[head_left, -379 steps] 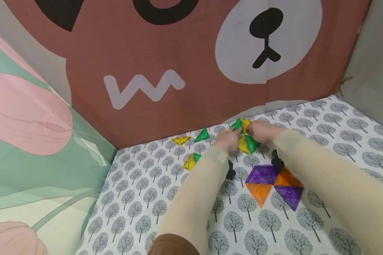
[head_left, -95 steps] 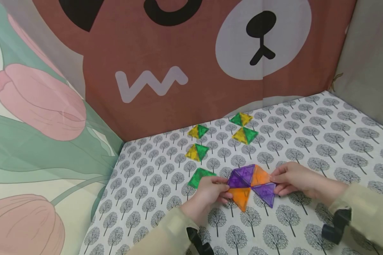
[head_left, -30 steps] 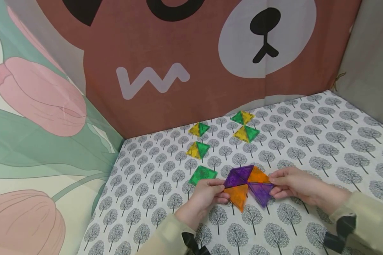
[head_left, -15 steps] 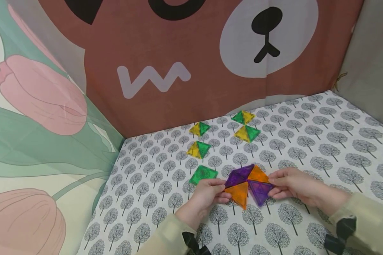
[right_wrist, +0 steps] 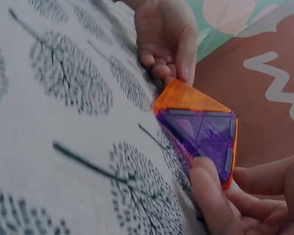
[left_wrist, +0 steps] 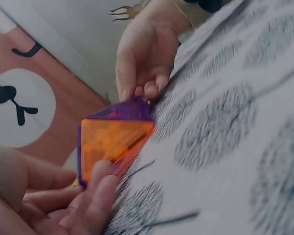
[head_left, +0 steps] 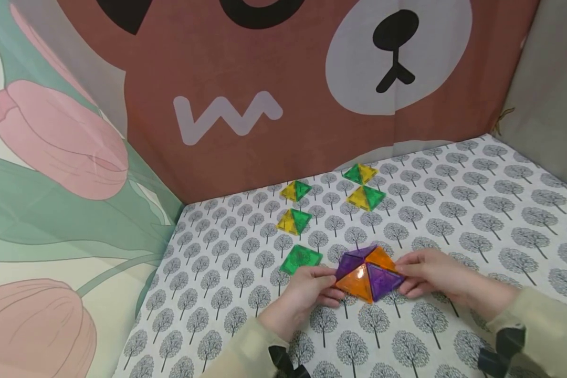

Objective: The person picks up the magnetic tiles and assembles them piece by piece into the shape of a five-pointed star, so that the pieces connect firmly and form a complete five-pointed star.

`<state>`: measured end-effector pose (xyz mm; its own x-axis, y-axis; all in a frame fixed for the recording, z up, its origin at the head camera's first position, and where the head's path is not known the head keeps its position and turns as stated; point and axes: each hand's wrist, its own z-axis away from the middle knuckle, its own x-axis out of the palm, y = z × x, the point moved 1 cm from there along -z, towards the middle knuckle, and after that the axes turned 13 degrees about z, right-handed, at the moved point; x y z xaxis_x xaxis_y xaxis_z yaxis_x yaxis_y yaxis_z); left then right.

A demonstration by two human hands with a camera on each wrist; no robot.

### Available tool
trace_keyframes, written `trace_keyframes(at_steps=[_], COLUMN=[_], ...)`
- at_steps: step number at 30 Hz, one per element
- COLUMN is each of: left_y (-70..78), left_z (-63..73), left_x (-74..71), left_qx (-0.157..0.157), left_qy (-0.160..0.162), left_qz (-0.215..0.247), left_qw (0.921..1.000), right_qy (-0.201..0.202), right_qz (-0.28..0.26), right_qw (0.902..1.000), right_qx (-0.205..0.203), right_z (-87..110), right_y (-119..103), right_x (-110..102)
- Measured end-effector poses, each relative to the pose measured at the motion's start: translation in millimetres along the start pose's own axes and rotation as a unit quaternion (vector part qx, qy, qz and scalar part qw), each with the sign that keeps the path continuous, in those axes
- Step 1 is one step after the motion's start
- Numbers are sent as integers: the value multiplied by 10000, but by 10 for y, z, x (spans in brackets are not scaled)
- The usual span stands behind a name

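Purple and orange triangular magnetic tiles stand joined edge to edge as a low raised pyramid, an orange tile (head_left: 356, 284) and a purple tile (head_left: 382, 281) meeting at its front. My left hand (head_left: 306, 292) pinches its left corner between thumb and fingers. At the right corner, my right hand (head_left: 437, 272) pinches it the same way. In the left wrist view an orange tile (left_wrist: 100, 139) slopes above my left fingertips. The right wrist view has a purple tile (right_wrist: 208, 132) leaning up by my right fingers. The pyramid's underside is hidden.
A green magnetic tile (head_left: 301, 259) lies flat just behind my left hand. Farther back lie yellow-and-green tile pairs (head_left: 294, 221), (head_left: 295, 191), and a joined group (head_left: 366, 198) to their right. A bear-print cloth (head_left: 245, 173) rises behind the tree-print surface (head_left: 227, 315).
The purple and orange tiles went from flat with a front gap to a raised shape whose front edges meet. Earlier my hands were at the yellow-and-green tiles; loose triangles there are now paired.
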<state>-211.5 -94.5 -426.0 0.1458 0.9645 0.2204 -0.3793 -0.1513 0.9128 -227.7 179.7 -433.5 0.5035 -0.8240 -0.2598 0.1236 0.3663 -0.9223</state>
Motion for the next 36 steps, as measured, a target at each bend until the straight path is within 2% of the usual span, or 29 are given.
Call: trace_keyframes(at_steps=[3,6,10,21,25,30,36], left_y=[36,82,138,218,235,238,250], left_z=[25,39,58,137,184,246,287], left_x=[-15,-27,-29,-47,-29,-9,-16], left_qx=[58,106,80,464,623,581,505], left_qy=[-104,-300,-619,-836,-933,-1066,-1165], left_qz=[-537,-1065,-1430,-1901,-2060,-2173,-2255], left_qw=[9985,9938,9878,9771,9721,9685,9659], right_qy=[73,99,126,268,340,266,151], right_qz=[298,346,315,180,339,576,581], right_qw=[9995,9993,9994,9995,9988,9966,9962], right_qx=[-114,-75,6,-13,-124,-518,-628], right_z=[9,18,33,135,193,262,283], right_y=[-15,-31,-52,-129,-159,-171,-186], right_x=[-10,-21,-33,-30,-8,53,67])
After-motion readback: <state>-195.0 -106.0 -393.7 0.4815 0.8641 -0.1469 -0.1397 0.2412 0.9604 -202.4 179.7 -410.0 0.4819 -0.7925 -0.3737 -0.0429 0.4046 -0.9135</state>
